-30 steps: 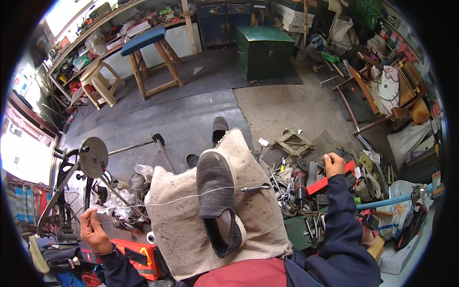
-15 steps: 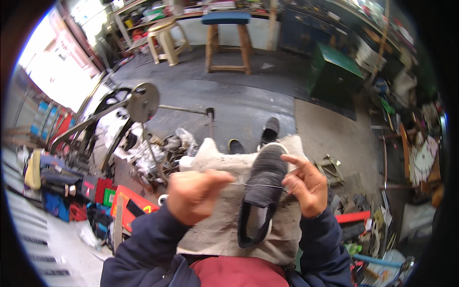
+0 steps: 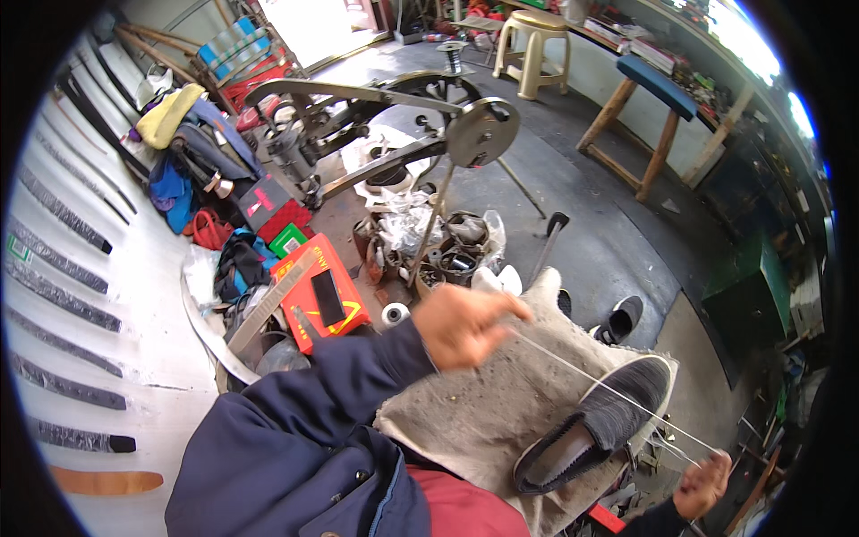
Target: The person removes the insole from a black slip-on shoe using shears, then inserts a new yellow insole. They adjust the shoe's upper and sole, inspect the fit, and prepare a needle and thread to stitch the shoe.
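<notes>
A dark grey knit slip-on shoe (image 3: 598, 428) with a pale sole edge lies on a worn beige cloth (image 3: 474, 403) over my lap, its toe pointing away to the right. White thread (image 3: 559, 358) runs taut across the shoe's upper. My left hand (image 3: 470, 327), left of the shoe and raised above the cloth, pinches one end of that thread. Low at the right, past the shoe, my right hand (image 3: 702, 485) has closed fingers on the other end. A second loose strand hangs near the right hand. Whether the fingers hold a needle is too small to tell.
A red box (image 3: 300, 336) with a black phone (image 3: 327, 297) on it lies left, beside a white thread spool (image 3: 395, 314). Ahead stands a metal machine with a round wheel (image 3: 483, 132), with tins and plastic bags below. A blue-topped stool (image 3: 658, 85) stands farther off.
My hands have moved far apart, left hand up and leftward, right hand down and right, drawing the thread out long. The view has swung left, and the shoe appears farther right.
</notes>
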Tool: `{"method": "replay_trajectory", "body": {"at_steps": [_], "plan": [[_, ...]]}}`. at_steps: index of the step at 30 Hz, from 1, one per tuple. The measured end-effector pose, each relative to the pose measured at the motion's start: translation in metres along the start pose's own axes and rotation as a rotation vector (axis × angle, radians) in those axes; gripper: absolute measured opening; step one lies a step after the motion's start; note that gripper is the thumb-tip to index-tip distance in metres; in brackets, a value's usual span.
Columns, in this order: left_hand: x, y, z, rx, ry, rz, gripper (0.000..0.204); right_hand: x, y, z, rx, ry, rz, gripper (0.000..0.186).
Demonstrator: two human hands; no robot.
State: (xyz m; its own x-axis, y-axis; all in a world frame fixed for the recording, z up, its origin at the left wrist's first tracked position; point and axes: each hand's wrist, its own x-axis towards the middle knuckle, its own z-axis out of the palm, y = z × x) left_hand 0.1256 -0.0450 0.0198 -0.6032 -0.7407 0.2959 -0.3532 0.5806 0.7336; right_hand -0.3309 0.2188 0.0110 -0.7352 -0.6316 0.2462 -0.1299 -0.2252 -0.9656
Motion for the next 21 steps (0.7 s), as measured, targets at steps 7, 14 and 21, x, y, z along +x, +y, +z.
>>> {"method": "replay_trajectory", "body": {"at_steps": [7, 14, 21], "plan": [[-0.07, -0.124, -0.101, -0.409, 0.295, -0.5, 0.021, 0.013, 0.051, -0.273, -0.164, 0.776, 0.069, 0.03], [-0.068, -0.087, -0.145, -0.573, 0.491, -0.558, 0.02, 0.008, 0.094, -0.306, -0.595, 0.667, 0.419, 0.031], [0.009, 0.029, -0.082, -0.101, 0.16, -0.062, 0.017, 0.027, 0.013, 0.036, -0.654, -0.047, -0.149, 0.054]]}}
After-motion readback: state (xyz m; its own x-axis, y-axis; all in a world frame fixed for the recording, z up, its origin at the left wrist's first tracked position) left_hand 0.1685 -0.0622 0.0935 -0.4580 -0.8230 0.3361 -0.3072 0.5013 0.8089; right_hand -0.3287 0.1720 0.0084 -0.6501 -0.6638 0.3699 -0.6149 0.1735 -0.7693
